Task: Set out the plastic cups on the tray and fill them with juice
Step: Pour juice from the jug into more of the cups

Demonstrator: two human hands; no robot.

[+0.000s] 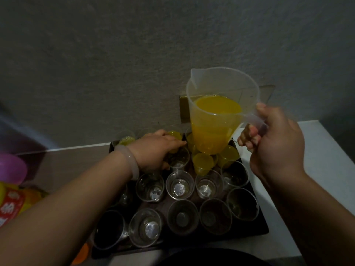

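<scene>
A dark tray (259, 226) on the counter carries several clear plastic cups. The near rows, such as one empty cup (179, 186), hold no juice. Several cups at the back, like one filled cup (202, 163), hold yellow juice. My right hand (272, 143) grips the handle of a translucent jug (221, 104), about half full of juice, held upright above the back cups. My left hand (156, 152) reaches over the tray and rests its fingers around a clear cup (178, 159) in the second row; its fingertips are partly hidden.
A grey wall rises right behind the tray. A white counter (315, 169) extends to the right. At the left edge lie a purple bowl (11, 168) and a red and yellow packet (11, 206). An orange object (81, 253) peeks out at the tray's near left corner.
</scene>
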